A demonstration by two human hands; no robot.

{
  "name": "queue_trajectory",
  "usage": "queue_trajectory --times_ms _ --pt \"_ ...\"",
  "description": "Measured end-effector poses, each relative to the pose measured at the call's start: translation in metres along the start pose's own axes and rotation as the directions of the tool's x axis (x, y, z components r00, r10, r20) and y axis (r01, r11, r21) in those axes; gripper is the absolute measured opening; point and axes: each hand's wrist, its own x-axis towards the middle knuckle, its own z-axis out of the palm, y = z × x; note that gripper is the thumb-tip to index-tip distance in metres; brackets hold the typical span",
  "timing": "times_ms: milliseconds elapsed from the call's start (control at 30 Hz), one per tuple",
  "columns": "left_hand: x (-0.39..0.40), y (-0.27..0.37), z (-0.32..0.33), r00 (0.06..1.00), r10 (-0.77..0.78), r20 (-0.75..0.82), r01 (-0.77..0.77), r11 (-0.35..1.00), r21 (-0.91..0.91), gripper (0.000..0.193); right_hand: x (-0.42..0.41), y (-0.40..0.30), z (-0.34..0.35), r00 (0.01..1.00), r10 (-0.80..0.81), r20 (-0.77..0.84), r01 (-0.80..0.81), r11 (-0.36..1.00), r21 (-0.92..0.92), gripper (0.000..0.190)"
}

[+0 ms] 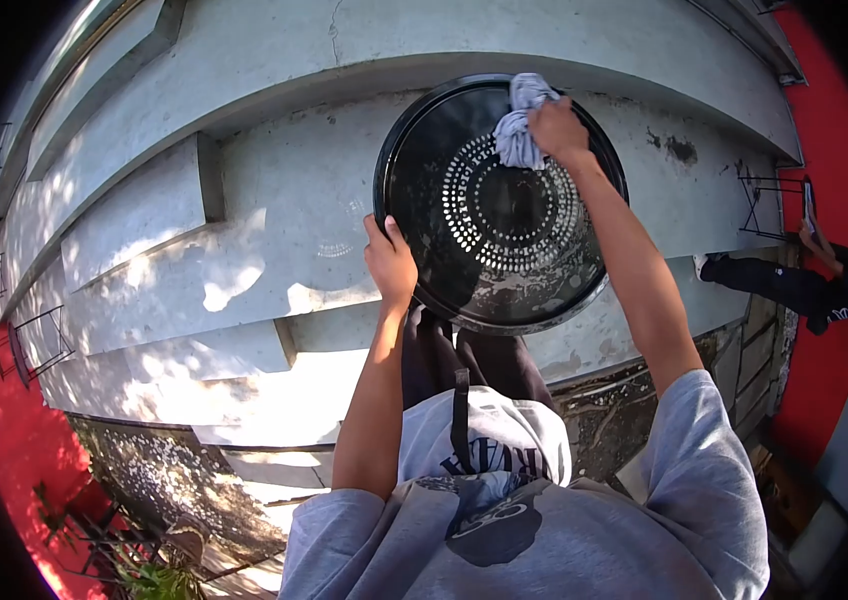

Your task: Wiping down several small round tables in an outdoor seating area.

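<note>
A round black tray or tabletop (424,187) with a raised rim and rings of pale dots is held up before me, its lower part streaked and blotched. My left hand (391,259) grips its left rim, thumb on the face side. In my right hand (560,131) is a bunched grey-blue cloth (520,135), pressed on the upper right of the black surface, reaching up to the rim. The fingertips of my right hand are partly hidden in the cloth.
Pale concrete steps (304,187) with raised blocks curve around me. At the right, another person (806,289) in dark clothes is beside a metal-framed folding table or chair (769,202). More metal-framed furniture (41,341) stands at the left. A plant (157,577) is at lower left.
</note>
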Motion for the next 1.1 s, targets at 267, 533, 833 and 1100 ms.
queue_trajectory --times_ms 267,533,833,1100 --pt "0.001 -0.006 -0.01 1.0 -0.021 -0.008 0.021 1.0 -0.005 0.027 -0.148 0.089 0.016 0.87 0.494 0.005 -0.494 0.87 0.011 0.058" --pt "0.0 -0.004 0.0 1.0 0.001 -0.016 -0.001 1.0 -0.002 0.026 -0.272 0.073 0.038 0.895 0.402 0.196 -0.413 0.911 0.018 0.057" --pt "0.003 -0.011 -0.001 0.998 0.055 -0.033 -0.056 0.998 -0.025 0.025 -0.278 -0.05 0.071 0.678 0.016 0.735 -0.678 0.401 0.617 0.047" --pt "0.028 -0.064 -0.013 0.951 -0.11 0.289 0.226 0.885 -0.407 0.052 -0.213 -0.144 0.097 0.542 -0.46 0.703 -0.743 -0.653 0.146 0.043"
